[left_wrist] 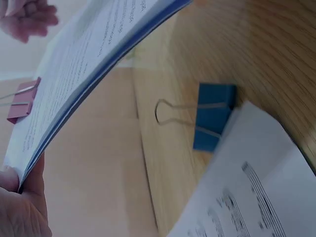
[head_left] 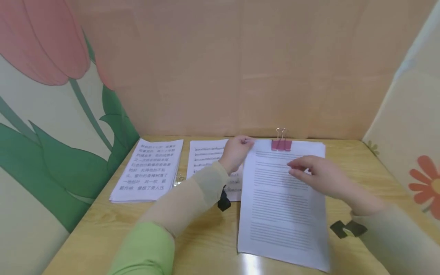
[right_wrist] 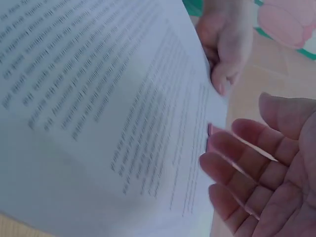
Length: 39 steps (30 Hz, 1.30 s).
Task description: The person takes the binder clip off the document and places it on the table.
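Observation:
My left hand [head_left: 236, 153] pinches the upper left corner of a stack of printed sheets [head_left: 280, 214], thumb on top. A red binder clip [head_left: 281, 145] grips the stack's top edge, its wire handles standing up. In the left wrist view the stack is lifted at a tilt above the table. My right hand [head_left: 321, 175] hovers over the upper part of the page, below the clip. Its fingers [right_wrist: 242, 173] are loosely extended and hold nothing in the right wrist view.
Sheet music [head_left: 206, 152] lies left of the stack, with a blue binder clip [left_wrist: 212, 116] on its edge. Further left sits a pile of pages in large Chinese print [head_left: 148, 168], a small metallic clip [head_left: 178, 179] by its right side. Walls border the wooden table [head_left: 203, 236].

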{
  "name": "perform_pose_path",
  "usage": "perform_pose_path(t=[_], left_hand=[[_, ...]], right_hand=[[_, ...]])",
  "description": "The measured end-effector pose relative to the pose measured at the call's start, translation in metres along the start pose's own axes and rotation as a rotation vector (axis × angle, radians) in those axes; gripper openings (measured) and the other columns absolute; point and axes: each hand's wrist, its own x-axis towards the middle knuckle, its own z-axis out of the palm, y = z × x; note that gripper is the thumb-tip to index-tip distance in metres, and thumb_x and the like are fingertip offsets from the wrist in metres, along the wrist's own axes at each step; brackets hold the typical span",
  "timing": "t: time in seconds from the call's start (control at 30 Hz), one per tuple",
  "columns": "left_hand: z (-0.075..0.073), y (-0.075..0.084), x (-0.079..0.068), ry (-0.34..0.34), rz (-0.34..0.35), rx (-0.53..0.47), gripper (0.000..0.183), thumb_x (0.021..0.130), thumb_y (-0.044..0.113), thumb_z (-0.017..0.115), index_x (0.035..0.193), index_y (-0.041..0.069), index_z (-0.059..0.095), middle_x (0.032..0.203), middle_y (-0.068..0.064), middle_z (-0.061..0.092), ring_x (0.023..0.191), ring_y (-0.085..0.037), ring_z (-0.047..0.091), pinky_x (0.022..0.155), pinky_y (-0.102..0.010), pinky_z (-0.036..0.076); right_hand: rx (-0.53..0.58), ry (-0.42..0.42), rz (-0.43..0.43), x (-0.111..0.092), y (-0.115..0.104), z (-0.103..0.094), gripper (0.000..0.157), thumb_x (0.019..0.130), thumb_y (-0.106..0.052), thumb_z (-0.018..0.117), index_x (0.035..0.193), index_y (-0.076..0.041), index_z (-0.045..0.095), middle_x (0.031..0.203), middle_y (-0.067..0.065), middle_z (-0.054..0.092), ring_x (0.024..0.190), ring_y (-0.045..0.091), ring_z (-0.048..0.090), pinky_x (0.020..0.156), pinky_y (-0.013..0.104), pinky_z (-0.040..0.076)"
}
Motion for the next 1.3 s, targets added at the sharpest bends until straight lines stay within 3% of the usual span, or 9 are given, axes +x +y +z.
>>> perform_pose_path(t=[0.1,0.3,0.53,0.6,0.7,0.83,0.93,1.1,1.3], left_hand=[[-0.023,-0.003,-0.005,0.018,-0.016,-0.033,0.014,0.095,0.024,0.061,0.102,0.019,0.072,0.108,0.007,0.068,0.105,-0.013,0.061,0.089,-0.030,0.051],[-0.062,-0.007,-0.011,0.076,-0.041,-0.057,0.016,0.096,0.024,0.059,0.104,0.017,0.072,0.104,0.004,0.068,0.092,-0.013,0.064,0.079,-0.027,0.053],[-0.086,-0.007,-0.016,0.112,-0.046,-0.058,0.016,0.096,0.022,0.060,0.105,0.014,0.071,0.105,0.001,0.068,0.094,-0.015,0.064,0.082,-0.028,0.053],[-0.091,-0.008,-0.019,0.117,-0.058,-0.050,0.016,0.095,0.023,0.061,0.106,0.016,0.070,0.106,0.003,0.068,0.097,-0.014,0.062,0.085,-0.029,0.052],[-0.096,-0.009,-0.024,0.111,-0.066,-0.059,0.016,0.095,0.024,0.060,0.107,0.016,0.069,0.107,0.003,0.066,0.099,-0.015,0.061,0.089,-0.031,0.051],[-0.099,-0.011,-0.031,0.103,-0.064,-0.086,0.014,0.095,0.022,0.060,0.104,0.015,0.069,0.106,0.002,0.066,0.096,-0.017,0.061,0.087,-0.032,0.051],[-0.097,-0.012,-0.034,0.105,-0.053,-0.099,0.013,0.096,0.022,0.060,0.102,0.015,0.070,0.102,0.002,0.068,0.089,-0.018,0.062,0.079,-0.031,0.053],[-0.095,-0.014,-0.034,0.130,-0.037,-0.128,0.013,0.095,0.018,0.061,0.101,0.012,0.070,0.100,-0.001,0.068,0.086,-0.018,0.062,0.073,-0.029,0.054],[-0.094,-0.013,-0.036,0.149,-0.049,-0.089,0.014,0.095,0.019,0.060,0.103,0.013,0.070,0.102,0.001,0.067,0.085,-0.017,0.061,0.072,-0.029,0.052]], right_hand=[[0.069,0.019,-0.014,0.020,-0.004,-0.005,0.024,0.093,-0.021,0.065,0.111,-0.005,0.070,0.098,0.002,0.069,0.089,0.019,0.061,0.076,0.041,0.050],[0.188,0.009,0.063,0.057,-0.016,-0.015,0.036,0.096,-0.033,0.060,0.116,-0.005,0.067,0.102,0.007,0.068,0.090,0.022,0.059,0.078,0.041,0.049],[0.263,-0.016,0.168,0.099,-0.024,-0.020,0.053,0.091,-0.040,0.065,0.129,-0.004,0.056,0.120,0.015,0.059,0.108,0.031,0.053,0.092,0.049,0.044],[0.265,-0.058,0.180,0.112,-0.026,-0.020,0.068,0.088,-0.045,0.067,0.138,-0.002,0.046,0.129,0.017,0.054,0.116,0.034,0.050,0.098,0.052,0.040],[0.275,-0.190,0.206,0.128,-0.032,-0.019,0.087,0.084,-0.052,0.068,0.147,-0.003,0.032,0.138,0.020,0.048,0.127,0.039,0.043,0.104,0.058,0.033],[0.351,-0.345,0.239,0.142,-0.036,-0.017,0.085,0.084,-0.052,0.068,0.148,-0.006,0.035,0.144,0.018,0.044,0.136,0.039,0.032,0.109,0.061,0.020],[0.441,-0.376,0.244,0.147,-0.035,-0.016,0.076,0.086,-0.045,0.069,0.145,-0.005,0.040,0.144,0.018,0.044,0.137,0.036,0.030,0.111,0.059,0.016],[0.570,-0.384,0.219,0.151,-0.036,-0.016,0.071,0.089,-0.034,0.068,0.145,-0.002,0.038,0.143,0.019,0.044,0.134,0.032,0.036,0.113,0.049,0.020],[0.549,-0.402,0.213,0.151,-0.039,-0.019,0.072,0.090,-0.043,0.064,0.144,-0.002,0.039,0.146,0.019,0.041,0.136,0.034,0.033,0.114,0.052,0.018]])
